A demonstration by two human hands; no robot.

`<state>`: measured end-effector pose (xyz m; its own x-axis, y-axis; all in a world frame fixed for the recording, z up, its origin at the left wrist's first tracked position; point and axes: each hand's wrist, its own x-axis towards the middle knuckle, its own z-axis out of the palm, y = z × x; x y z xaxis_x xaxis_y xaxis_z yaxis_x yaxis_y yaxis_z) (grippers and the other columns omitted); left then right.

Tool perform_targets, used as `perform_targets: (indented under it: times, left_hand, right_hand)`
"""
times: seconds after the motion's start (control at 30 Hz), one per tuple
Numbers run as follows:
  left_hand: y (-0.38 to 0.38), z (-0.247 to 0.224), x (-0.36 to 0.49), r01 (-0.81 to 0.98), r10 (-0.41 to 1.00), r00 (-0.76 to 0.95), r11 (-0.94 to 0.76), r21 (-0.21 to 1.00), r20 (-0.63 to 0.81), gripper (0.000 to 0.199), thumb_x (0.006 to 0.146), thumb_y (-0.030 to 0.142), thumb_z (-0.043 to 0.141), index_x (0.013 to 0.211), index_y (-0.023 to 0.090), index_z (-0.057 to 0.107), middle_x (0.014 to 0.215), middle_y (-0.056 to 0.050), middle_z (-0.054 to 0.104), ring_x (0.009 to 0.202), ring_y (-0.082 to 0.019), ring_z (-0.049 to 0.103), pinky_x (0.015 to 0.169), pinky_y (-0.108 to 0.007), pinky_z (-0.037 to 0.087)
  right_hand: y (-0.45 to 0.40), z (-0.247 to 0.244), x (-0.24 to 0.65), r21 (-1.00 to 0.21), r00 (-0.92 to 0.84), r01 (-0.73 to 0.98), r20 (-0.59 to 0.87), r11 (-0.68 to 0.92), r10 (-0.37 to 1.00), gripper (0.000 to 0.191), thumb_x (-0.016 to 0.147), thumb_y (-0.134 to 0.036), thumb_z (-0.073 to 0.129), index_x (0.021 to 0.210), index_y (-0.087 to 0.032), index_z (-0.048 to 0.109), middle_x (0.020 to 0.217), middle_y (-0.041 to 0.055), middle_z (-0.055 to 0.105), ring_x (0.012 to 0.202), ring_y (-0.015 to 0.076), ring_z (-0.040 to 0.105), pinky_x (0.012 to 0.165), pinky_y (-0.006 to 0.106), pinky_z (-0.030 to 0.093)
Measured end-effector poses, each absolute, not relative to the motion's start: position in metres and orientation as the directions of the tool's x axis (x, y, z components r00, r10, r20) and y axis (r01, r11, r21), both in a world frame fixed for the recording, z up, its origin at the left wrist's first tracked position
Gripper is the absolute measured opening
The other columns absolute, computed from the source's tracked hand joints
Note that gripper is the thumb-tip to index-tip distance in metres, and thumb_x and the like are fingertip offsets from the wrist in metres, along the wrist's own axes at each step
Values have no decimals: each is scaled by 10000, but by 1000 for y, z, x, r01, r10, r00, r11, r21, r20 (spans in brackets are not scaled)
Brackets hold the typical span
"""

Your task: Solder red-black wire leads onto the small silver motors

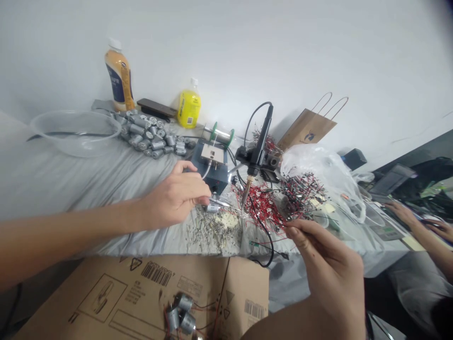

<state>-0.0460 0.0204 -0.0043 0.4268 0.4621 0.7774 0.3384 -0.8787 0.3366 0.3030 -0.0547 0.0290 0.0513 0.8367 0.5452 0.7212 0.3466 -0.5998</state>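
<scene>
Bottles (pixel 189 108) number 2, beyond the left hand (pixel 173 196) gripping 1 silver motor (pixel 213 208) and right hand (pixel 327 257) pinching thin wire (pixel 284 225).

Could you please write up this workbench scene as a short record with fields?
Left hand: fingers closed on a small silver motor
Right hand: fingertips pinched together beside the red wires; anything between them is too small to tell
Soldering iron: in its holder, tip down, between the hands
Solder spool: behind the left hand
Loose motors: heap beside the clear bowl
Wired motors: a few on the cardboard
Bottles: orange, yellow
Others: another person's hands, far right
</scene>
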Motion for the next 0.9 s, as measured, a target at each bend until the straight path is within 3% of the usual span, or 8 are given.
perform_targets:
  times: [0.37, 0.5, 0.63, 0.7, 0.77, 0.83, 0.9]
  left_hand:
    - [23, -1, -48, 320, 458, 438, -884, 342, 773, 269, 1083, 12, 539, 923, 191, 661, 814, 58, 760, 737, -131, 616, 1123, -422, 376]
    - [22, -2, -49, 304, 481, 382, -872, 385, 789, 250, 1081, 42, 556, 915, 197, 661, 810, 58, 717, 726, -130, 608, 1083, -414, 431]
    - [25, 1, -53, 315, 548, 261, -827, 466, 795, 257, 1112, 114, 577, 894, 210, 675, 781, 28, 682, 746, -160, 613, 855, -347, 519]
    - [29, 7, -57, 330, 597, 204, -788, 519, 776, 294, 1162, 177, 561, 903, 206, 696, 773, 15, 670, 692, -150, 601, 675, -297, 492]
    - [32, 17, -61, 344, 631, 171, -758, 554, 757, 336, 1203, 238, 538, 917, 195, 708, 740, 27, 653, 619, -121, 578, 593, -259, 462]
    - [32, 27, -65, 378, 669, 189, -725, 575, 719, 350, 1218, 260, 539, 938, 175, 732, 720, 34, 663, 642, -104, 609, 630, -228, 478]
    - [24, 33, -70, 470, 700, 242, -690, 550, 671, 282, 1209, 250, 569, 1037, 163, 775, 832, 14, 748, 782, -117, 686, 739, -238, 515]
  right_hand:
    - [-56, 27, 306, -599, 49, 726, 534, 337, 844, 128, 1001, -446, 835, 987, -326, 876, 964, -15, 872, 853, 164, 794, 751, 235, 609]
    - [-56, 25, 307, -606, 57, 718, 542, 342, 839, 132, 1002, -449, 837, 982, -324, 876, 968, -11, 872, 862, 172, 799, 761, 248, 619]
    - [-59, 25, 312, -615, 67, 705, 552, 352, 831, 116, 1008, -441, 833, 1003, -335, 879, 980, -18, 871, 871, 170, 796, 784, 256, 621]
    - [-62, 25, 316, -620, 73, 699, 556, 355, 828, 95, 1005, -426, 836, 1007, -340, 878, 965, -25, 865, 849, 160, 783, 767, 250, 611]
    - [-65, 27, 319, -621, 80, 696, 567, 361, 820, 84, 1009, -412, 829, 1010, -341, 875, 962, -29, 860, 836, 154, 774, 746, 243, 601]
    - [-68, 28, 320, -619, 85, 697, 574, 363, 814, 85, 1014, -404, 819, 1001, -338, 871, 966, -28, 859, 834, 155, 774, 741, 240, 601]
    - [-70, 30, 320, -622, 90, 696, 571, 358, 816, 84, 1010, -400, 820, 979, -338, 867, 960, -29, 859, 837, 160, 782, 750, 239, 610]
